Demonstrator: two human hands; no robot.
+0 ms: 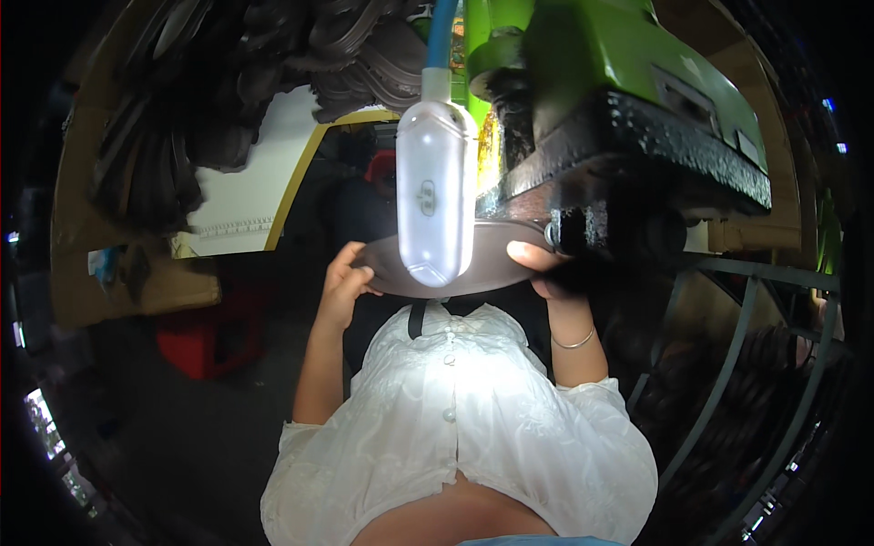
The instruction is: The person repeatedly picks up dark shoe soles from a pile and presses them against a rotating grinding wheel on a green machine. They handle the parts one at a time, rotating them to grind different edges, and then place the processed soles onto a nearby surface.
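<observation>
In front of my chest lies a long, flat brown shoe sole (382,266) with rounded ends, held level between both hands. My left hand (343,284) grips its left end, fingers at the edge. At the other end, my right hand (543,267) pinches it with the thumb on top; the remaining fingers are mostly hidden beneath. The sole's far right edge sits close by a dark round part (569,232) of a green machine (592,45); whether they touch I cannot tell. A lit white lamp (435,191) hangs in front and covers the sole's middle.
Dark brown soles (155,164) are heaped at the upper left, beside a white panel with a yellow edge (296,177) and cardboard (137,287). A red stool (209,337) stands on the floor at left. Grey metal rails (728,346) run along the right.
</observation>
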